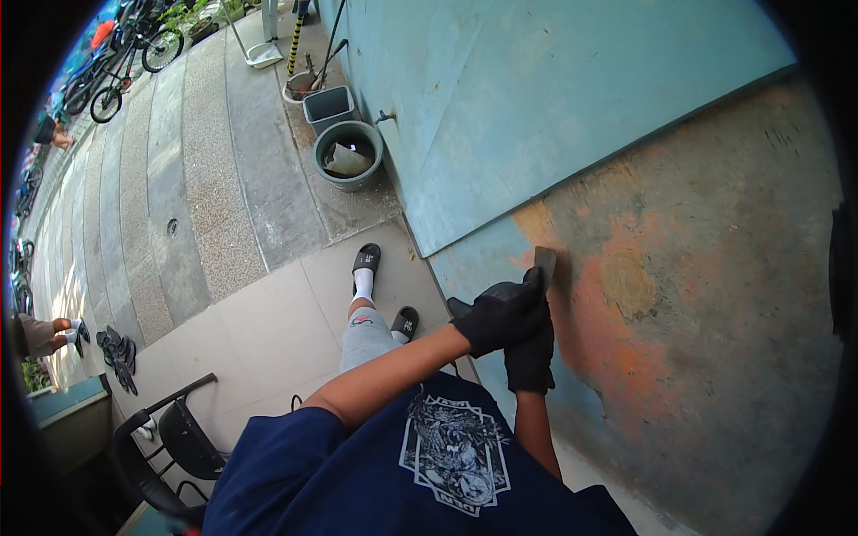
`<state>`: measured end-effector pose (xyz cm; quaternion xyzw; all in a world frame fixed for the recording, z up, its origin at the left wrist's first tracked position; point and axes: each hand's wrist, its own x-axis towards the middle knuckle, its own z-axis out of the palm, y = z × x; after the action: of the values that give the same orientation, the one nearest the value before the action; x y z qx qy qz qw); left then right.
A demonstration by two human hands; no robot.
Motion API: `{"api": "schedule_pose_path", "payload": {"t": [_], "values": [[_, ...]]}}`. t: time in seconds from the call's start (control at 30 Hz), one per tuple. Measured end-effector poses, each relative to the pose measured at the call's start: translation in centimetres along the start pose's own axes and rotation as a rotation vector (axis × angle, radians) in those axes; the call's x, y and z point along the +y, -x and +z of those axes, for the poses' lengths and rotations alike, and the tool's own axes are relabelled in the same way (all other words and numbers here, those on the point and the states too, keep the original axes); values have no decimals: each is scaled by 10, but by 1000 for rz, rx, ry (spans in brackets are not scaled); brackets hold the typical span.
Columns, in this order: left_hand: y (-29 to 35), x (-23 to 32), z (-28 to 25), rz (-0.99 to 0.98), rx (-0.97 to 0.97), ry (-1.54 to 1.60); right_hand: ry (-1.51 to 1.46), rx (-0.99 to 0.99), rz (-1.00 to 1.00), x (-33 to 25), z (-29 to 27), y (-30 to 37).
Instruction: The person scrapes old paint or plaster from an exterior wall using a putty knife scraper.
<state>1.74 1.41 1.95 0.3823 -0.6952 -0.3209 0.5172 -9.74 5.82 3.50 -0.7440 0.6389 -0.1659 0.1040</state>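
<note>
Shirt up close, blade up at the wall!

Gloved left hand closed at the blade's base; right hand tucked below, its grip I can't tell. The tip sits near where blue paint meets the orange patch. Here, I'd say, keep the edge flat, lean in evenly, take short strokes under loose paint, and never let a corner gouge.

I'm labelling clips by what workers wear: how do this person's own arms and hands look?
Black gloves cover the left hand and right hand, fingers included, ending around the wrists. Both forearms are bare. The sleeves are short and dark blue. No clear markings show on the gloves.
</note>
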Motion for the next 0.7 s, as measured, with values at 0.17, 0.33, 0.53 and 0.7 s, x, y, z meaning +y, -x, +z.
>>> {"api": "schedule_pose_path", "payload": {"t": [0.17, 0.33, 0.53, 0.7], "values": [[-1, -13, 0, -65, -29, -71, -136, -120, 136, -4, 1, -9], [-1, -8, 3, -40, -54, -83, -21, 59, -81, 1, 5, -8], [-5, -16, -5, -83, -51, -61, -152, -56, 37, -1, 11, -15], [9, -9, 3, 94, -8, -153, -232, -47, 101, -10, 1, 2]]}}
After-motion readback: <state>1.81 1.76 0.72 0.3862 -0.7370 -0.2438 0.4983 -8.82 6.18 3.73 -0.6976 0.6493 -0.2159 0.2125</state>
